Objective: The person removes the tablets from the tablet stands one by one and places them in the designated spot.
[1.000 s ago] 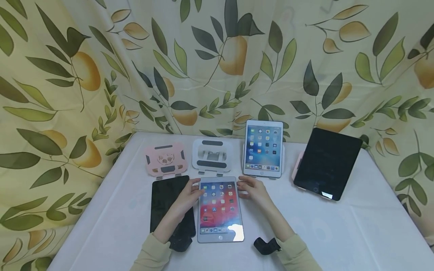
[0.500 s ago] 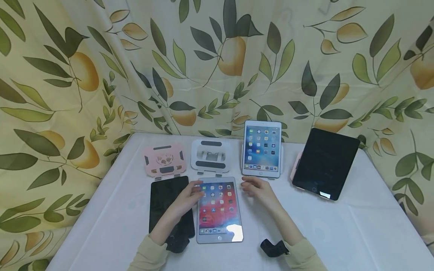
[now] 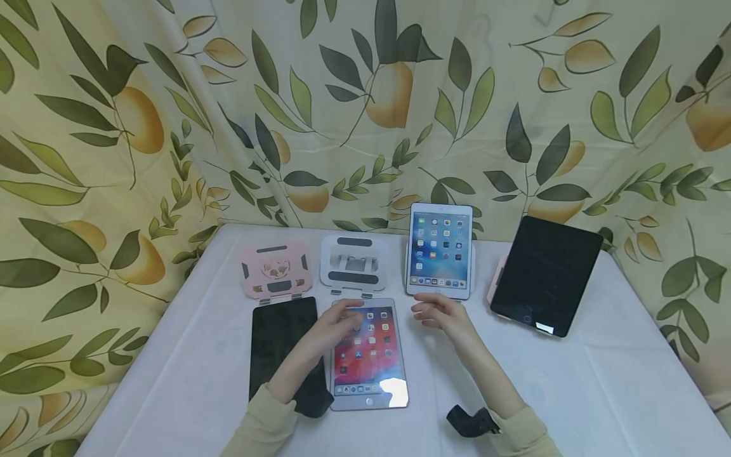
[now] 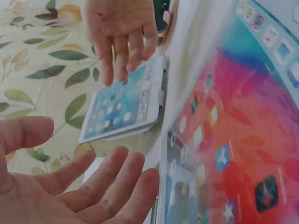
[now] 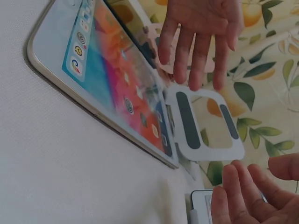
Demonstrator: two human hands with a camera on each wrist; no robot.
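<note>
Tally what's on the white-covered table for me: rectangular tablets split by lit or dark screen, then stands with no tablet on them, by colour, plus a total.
White-framed tablets with lit screens: 2
Black-framed tablets with dark screens: 2
Pink stand with dark pads: 1
White stand with dark pads: 1
Total: 6

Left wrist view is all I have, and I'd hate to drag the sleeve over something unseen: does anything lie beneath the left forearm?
Observer: Yes, a black-screened tablet, just left of the red-screened tablet.
Operator: And farther back, directly past that?
Observer: A pink stand.
Operator: Is anything propped on it?
Observer: No, no tablet leans against it.
</note>
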